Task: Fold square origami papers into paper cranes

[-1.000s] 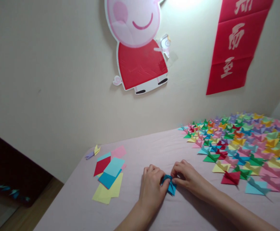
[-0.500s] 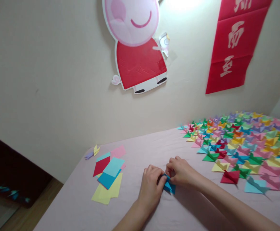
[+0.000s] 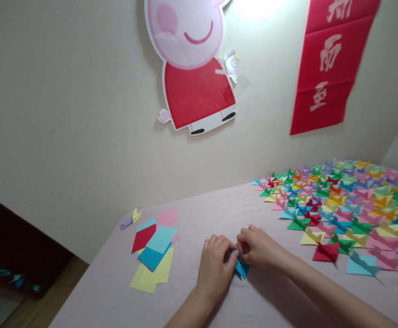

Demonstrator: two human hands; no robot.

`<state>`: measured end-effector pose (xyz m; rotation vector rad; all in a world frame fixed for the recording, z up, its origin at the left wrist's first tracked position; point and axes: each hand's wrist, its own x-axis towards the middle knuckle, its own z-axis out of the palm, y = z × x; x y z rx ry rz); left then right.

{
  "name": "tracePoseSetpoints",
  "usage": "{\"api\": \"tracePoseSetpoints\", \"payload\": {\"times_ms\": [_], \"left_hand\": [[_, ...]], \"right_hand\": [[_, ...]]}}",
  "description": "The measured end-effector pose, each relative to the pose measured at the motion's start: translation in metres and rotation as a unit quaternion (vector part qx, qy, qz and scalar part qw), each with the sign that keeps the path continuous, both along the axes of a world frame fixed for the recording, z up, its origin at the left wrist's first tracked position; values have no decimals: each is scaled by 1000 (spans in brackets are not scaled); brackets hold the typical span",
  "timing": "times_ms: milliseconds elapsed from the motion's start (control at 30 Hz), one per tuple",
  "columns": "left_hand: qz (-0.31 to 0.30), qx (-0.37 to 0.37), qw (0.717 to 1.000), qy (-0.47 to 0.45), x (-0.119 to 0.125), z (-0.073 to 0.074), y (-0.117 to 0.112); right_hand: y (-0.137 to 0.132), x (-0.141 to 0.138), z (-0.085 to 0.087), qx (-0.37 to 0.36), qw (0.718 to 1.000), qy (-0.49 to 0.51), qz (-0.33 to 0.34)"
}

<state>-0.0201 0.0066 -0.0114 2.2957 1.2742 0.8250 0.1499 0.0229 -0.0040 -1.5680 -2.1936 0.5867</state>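
Note:
A small blue folded paper piece point(image 3: 241, 268) lies on the pink table point(image 3: 219, 214) between my two hands. My left hand point(image 3: 215, 266) pinches its left side with curled fingers. My right hand point(image 3: 257, 248) grips its upper right part, fingers closed on the paper. Most of the piece is hidden under my fingers. The two hands touch each other over it.
A loose stack of flat coloured paper squares point(image 3: 153, 248) lies to the left, with two small folded pieces point(image 3: 132, 217) beyond it. Several rows of folded paper cranes point(image 3: 342, 209) cover the right side. A cartoon pig cutout point(image 3: 194, 64) and a red banner point(image 3: 329, 64) hang on the wall.
My right hand has slid left, closing in against my left hand over the blue piece. The view has shifted slightly.

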Motion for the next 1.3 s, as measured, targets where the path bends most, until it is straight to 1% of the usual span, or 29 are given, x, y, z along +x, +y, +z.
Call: {"api": "tracePoseSetpoints", "payload": {"times_ms": [100, 167, 233, 267, 300, 333, 400, 467, 500, 533, 567, 600, 700, 767, 833, 867, 933, 1033, 1167, 1300], "left_hand": [[-6, -13, 1000, -22, 0, 2, -1], [-4, -31, 998, -57, 0, 1, -1], [17, -73, 990, -122, 0, -2, 0], [30, -106, 979, -169, 1, -4, 0], [41, -146, 963, -222, 2, -6, 1], [48, -191, 941, -275, 3, -7, 1], [42, -285, 884, -369, 7, -7, 0], [23, -356, 828, -432, 11, -6, -2], [13, -376, 811, -449, 13, -5, -3], [6, -385, 801, -458, 15, -4, -4], [2, -384, 800, -461, 16, -4, -5], [0, -378, 805, -456, 17, -4, -5], [1, -352, 835, -422, 18, -8, -5], [0, -328, 856, -400, 17, -12, -4], [1, -315, 866, -388, 17, -15, -3], [-3, -322, 863, -389, 17, -15, -2], [-16, -357, 846, -395, 16, -13, -1], [-34, -407, 824, -393, 14, -7, -1], [-37, -424, 818, -386, 12, 3, -1], [-45, -434, 814, -383, 10, 5, -1]], "right_hand": [[-3, 3, -2, -3, 999, 30, 11], [-5, 4, -3, -3, 999, 49, 11], [-7, 4, -3, 9, 997, 79, -8], [-8, 4, -3, 22, 994, 105, -21], [-9, 3, -3, 40, 989, 139, -32], [-10, 2, -4, 59, 982, 175, -39], [-12, 0, -6, 95, 966, 238, -45], [-13, -3, -9, 117, 958, 257, -46], [-14, -5, -10, 125, 959, 250, -47], [-14, -6, -11, 133, 962, 233, -49], [-15, -7, -11, 142, 967, 209, -47], [-16, -7, -10, 152, 971, 179, -41], [-18, -8, -7, 188, 976, 105, -25], [-19, -8, -5, 195, 977, 89, -15], [-19, -8, -4, 183, 978, 102, 9], [-18, -8, -5, 172, 978, 118, 24], [-18, -7, -5, 147, 974, 164, 46], [-17, -5, -5, 104, 966, 233, 43], [-17, -2, -5, 48, 960, 274, 37], [-15, -1, -11, 21, 954, 300, 17]]}}
